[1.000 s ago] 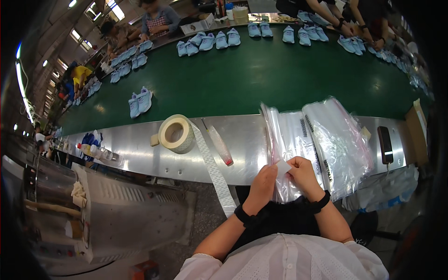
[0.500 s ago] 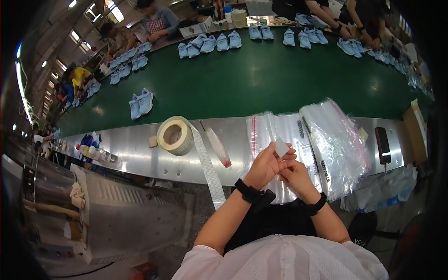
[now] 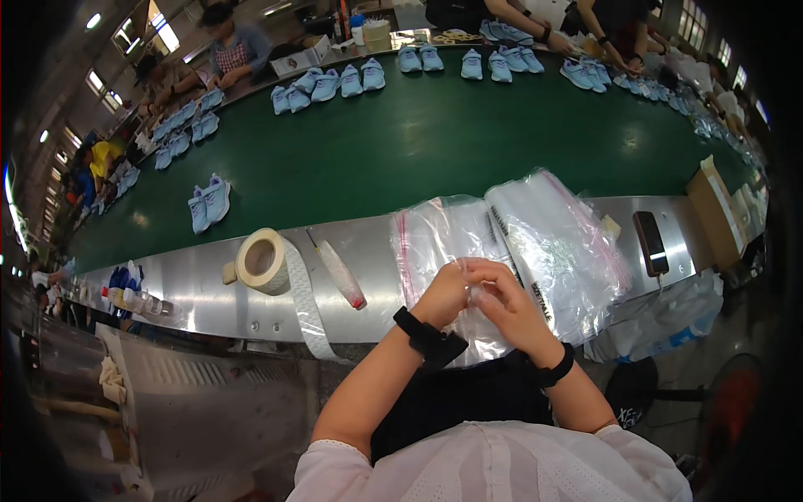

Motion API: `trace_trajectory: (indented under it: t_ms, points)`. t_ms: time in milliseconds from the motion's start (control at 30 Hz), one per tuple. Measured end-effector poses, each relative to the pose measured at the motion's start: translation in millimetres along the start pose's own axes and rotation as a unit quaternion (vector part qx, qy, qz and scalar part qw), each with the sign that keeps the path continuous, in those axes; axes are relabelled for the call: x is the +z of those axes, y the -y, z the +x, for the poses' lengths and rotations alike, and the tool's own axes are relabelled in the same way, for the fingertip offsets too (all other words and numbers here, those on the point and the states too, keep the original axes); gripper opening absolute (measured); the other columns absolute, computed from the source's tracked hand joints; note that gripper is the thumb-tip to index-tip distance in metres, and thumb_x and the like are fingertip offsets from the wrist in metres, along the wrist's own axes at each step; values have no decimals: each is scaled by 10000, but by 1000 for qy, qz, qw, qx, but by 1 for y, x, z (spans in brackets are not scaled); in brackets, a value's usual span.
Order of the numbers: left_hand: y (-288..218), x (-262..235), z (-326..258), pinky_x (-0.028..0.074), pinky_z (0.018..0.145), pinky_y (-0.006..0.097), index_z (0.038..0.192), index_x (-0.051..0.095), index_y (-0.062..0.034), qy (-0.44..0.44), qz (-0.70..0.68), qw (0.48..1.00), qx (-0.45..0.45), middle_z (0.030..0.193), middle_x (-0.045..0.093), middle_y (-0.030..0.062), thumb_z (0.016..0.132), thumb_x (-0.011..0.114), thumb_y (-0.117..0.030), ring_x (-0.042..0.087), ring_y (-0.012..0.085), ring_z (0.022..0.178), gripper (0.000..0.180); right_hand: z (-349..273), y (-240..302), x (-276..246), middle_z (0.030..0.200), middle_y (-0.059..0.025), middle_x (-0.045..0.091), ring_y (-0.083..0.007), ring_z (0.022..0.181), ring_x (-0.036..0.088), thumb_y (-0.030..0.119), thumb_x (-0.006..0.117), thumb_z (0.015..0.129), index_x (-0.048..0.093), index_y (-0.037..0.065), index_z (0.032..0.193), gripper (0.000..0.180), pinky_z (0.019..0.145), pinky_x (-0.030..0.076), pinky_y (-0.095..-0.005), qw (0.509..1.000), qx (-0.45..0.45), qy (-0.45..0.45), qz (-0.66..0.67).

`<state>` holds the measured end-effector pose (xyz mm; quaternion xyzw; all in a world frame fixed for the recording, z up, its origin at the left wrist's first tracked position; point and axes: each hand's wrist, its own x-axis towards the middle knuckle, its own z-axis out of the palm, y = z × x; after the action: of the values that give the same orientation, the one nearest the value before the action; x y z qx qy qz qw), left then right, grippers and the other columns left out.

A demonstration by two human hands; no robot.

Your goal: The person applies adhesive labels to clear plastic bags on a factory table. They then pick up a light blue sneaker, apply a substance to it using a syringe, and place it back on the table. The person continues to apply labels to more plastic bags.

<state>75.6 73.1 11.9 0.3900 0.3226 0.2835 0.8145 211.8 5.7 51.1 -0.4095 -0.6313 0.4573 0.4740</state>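
Note:
My left hand point(image 3: 442, 297) and my right hand point(image 3: 512, 311) meet over a stack of clear plastic bags point(image 3: 435, 238). The right fingers curl over the left ones, and both hands look closed. A small pale bit shows between them, too little of it to name; the left fingertips are mostly hidden. Under and right of my right hand lies another pile of clear zip bags point(image 3: 552, 234) with pinkish seal strips. Left of the hands are a slim white tool with a red end point(image 3: 341, 276) and a roll of white label tape point(image 3: 283, 276), its strip trailing over the table edge.
Beyond the metal ledge point(image 3: 209, 305) runs a green belt point(image 3: 351, 159) with a pair of light blue shoes point(image 3: 209, 203) at left and more pairs along its far side. A phone point(image 3: 650, 243) and a cardboard box point(image 3: 718, 213) are at right, bottles point(image 3: 142, 301) at left. People work across the belt.
The small white square that showed on my left fingers is no longer visible. My right hand has risen and folded over the left. The whole view has shifted, moving the scene leftward.

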Motion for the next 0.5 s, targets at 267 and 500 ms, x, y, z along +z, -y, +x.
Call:
trace_trajectory:
  t_ms: [267, 500]
  points:
    - [-19, -10, -68, 453, 893, 461, 1332, 326, -45, 14, -225, 969, -99, 1212, 497, 190, 963, 316, -421, 498, 341, 1110, 527, -40, -4, 24, 1203, -187, 488, -327, 1119, 483, 141, 680, 737, 455, 44, 1237, 557, 925, 408, -372, 938, -66, 34, -340]
    - [8, -21, -118, 494, 835, 387, 1241, 450, 9, -94, -107, 987, 71, 1246, 487, 202, 969, 334, -328, 563, 320, 1048, 449, -16, -26, 9, 857, -90, 649, -174, 808, 633, 76, 510, 851, 629, 7, 946, 167, 713, 501, -296, 986, 145, -66, -42]
